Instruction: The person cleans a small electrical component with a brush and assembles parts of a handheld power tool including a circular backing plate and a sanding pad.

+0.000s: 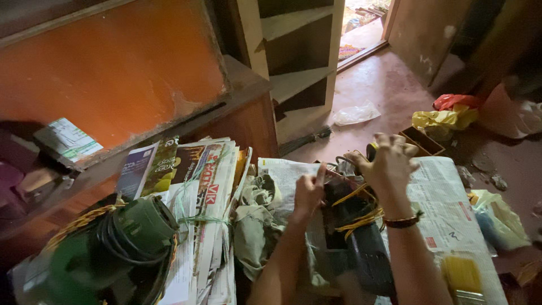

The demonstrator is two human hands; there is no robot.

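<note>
My left hand [308,191] rests on a dark power tool [361,248] wrapped in yellow cord [361,217], index finger pointing up. Over the tool's far end my right hand [388,161], with a beaded bracelet on its wrist, curls its fingers around the cord and a dark part there. The tool lies on a spread newspaper [446,209]. What the right fingers pinch is partly hidden.
A tied stack of newspapers [206,197] and a crumpled cloth [254,226] lie left of the tool. A green power tool [118,248] sits at bottom left. An orange wooden cabinet [124,73], open shelves [293,51], plastic bags [446,116] and a yellow brush [463,277] surround the spot.
</note>
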